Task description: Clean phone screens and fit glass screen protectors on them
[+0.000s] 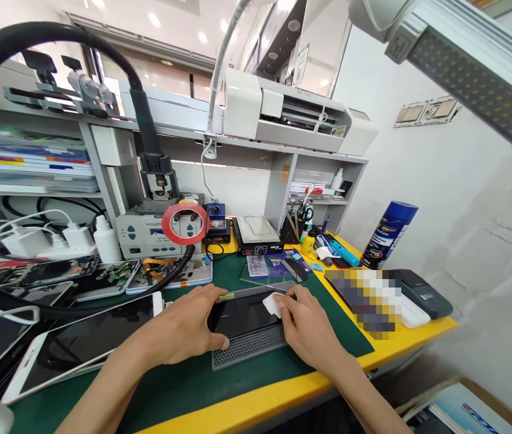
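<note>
A black phone point(244, 316) lies face up on a grey perforated mat point(249, 348) on the green bench mat. My left hand point(187, 325) grips the phone's left end, thumb along its near edge and fingers curled over the far edge. My right hand point(303, 322) rests on the phone's right end and pinches a small white wipe point(272, 304) against the screen.
A white phone point(79, 346) and other handsets lie at the left. Behind stand a soldering station point(147, 232) with a red tape roll point(185, 222), a heating plate point(256, 234), a blue spray can point(389, 234), tools, and a black hose point(147, 120). The yellow bench edge point(256, 401) runs near me.
</note>
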The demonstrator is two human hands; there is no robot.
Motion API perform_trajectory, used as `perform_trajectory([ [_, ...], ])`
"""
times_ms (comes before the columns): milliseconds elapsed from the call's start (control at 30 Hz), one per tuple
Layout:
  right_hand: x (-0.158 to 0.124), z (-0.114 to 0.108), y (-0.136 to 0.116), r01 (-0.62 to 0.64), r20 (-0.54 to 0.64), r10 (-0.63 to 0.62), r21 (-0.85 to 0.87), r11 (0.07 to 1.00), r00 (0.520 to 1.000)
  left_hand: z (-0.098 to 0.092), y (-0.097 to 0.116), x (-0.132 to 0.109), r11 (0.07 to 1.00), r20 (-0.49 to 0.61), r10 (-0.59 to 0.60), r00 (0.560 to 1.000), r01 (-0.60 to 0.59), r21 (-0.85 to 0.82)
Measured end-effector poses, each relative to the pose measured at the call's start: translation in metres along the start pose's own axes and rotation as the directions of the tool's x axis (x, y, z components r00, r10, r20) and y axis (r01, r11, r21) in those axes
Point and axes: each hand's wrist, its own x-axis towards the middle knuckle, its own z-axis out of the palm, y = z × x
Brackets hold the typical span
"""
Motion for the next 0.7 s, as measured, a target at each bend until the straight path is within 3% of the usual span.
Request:
perform_trajectory([
  [333, -0.019, -0.007, -0.005, 0.012, 0.012, -0.012, 0.024, 1.0, 1.0, -0.001, 0.001, -0.001, 1.0, 0.023, -0.026, 0.999, 0.026, 0.01],
  [567, 0.002, -0.001, -0.001, 0.006, -0.007, -0.007, -0.026, 1.0, 1.0, -0.001, 0.002, 0.0, 1.0, 0.016, 0.001, 1.0, -0.001, 0.006],
  [700, -0.001, -0.001, -0.006, 0.018, -0.015, -0.019, -0.053, 0.998, 1.0, -0.003, 0.003, -0.001, 1.0, 0.013, 0.004, 1.0, -0.004, 0.001],
])
